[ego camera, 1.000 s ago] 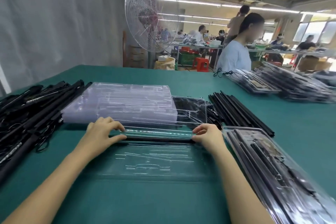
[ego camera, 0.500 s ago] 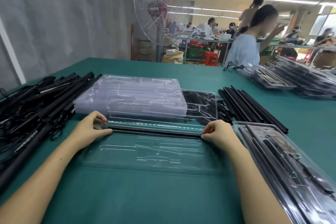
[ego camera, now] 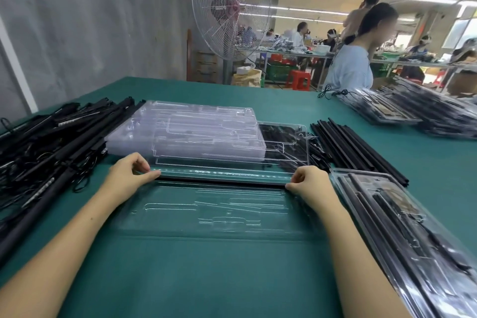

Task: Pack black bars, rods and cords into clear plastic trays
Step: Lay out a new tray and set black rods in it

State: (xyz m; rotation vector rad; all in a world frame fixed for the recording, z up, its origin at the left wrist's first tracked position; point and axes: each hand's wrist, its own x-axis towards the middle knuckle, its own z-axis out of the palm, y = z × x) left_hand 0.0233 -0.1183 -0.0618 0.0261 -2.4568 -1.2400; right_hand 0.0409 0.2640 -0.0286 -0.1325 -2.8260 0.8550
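Black bar [ego camera: 222, 181] | left hand [ego camera: 126, 175] pinching its end | right hand [ego camera: 311, 184], fingers [ego camera: 296, 177] curled, seemingly likewise

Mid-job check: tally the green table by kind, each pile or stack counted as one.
Clear tray being filled: 1
Black bar at its far edge: 1
Stack of empty clear trays: 1
Heap of black rods and cords: 1
Row of loose black bars: 1
Packed-tray piles: 2, near and far
Total: 7

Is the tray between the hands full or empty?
Nearly empty: tray holds one black bar along its far edge; other slots bare.
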